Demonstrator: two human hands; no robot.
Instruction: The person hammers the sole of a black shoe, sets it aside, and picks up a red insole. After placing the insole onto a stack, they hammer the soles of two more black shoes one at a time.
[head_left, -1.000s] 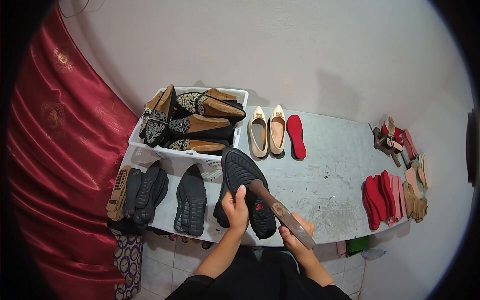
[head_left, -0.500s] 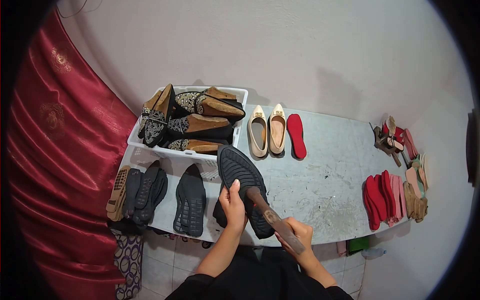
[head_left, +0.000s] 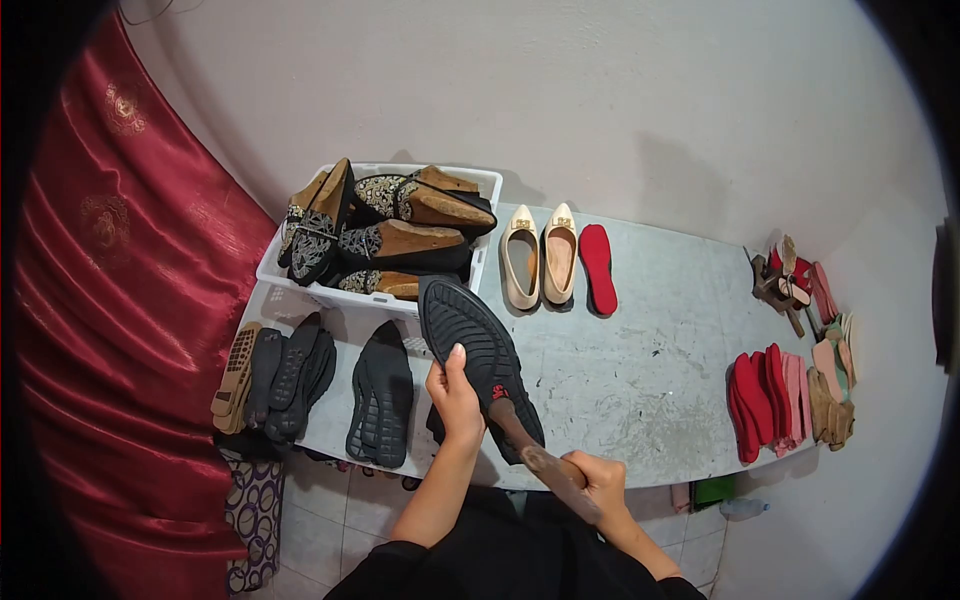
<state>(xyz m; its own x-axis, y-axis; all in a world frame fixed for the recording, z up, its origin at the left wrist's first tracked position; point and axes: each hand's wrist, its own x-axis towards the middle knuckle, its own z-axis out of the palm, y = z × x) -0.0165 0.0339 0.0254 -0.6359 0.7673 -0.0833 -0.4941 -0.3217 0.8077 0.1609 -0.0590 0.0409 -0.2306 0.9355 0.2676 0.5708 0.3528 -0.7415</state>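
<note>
A black shoe with a ribbed sole (head_left: 468, 330) is held tilted over the table's front edge, its sole facing me and a small red mark on it. My left hand (head_left: 458, 402) grips its left side, thumb on the sole. In my right hand (head_left: 597, 488) is the wooden handle of a hammer-like tool (head_left: 540, 460); the tool's far end lies against the lower sole, just below the red mark. Part of another dark sole shows behind my left hand.
A white basket (head_left: 378, 300) of patterned shoes on wooden lasts stands back left. Black soles (head_left: 380, 395) lie in front. Cream shoes (head_left: 522, 258) and a red insole (head_left: 598, 270) are behind; red insoles (head_left: 752, 405) and metal tools (head_left: 775, 285) are at right.
The black shoe has moved slightly up and left with my left hand. The tool's far end has slid lower on the sole, uncovering the red mark.
</note>
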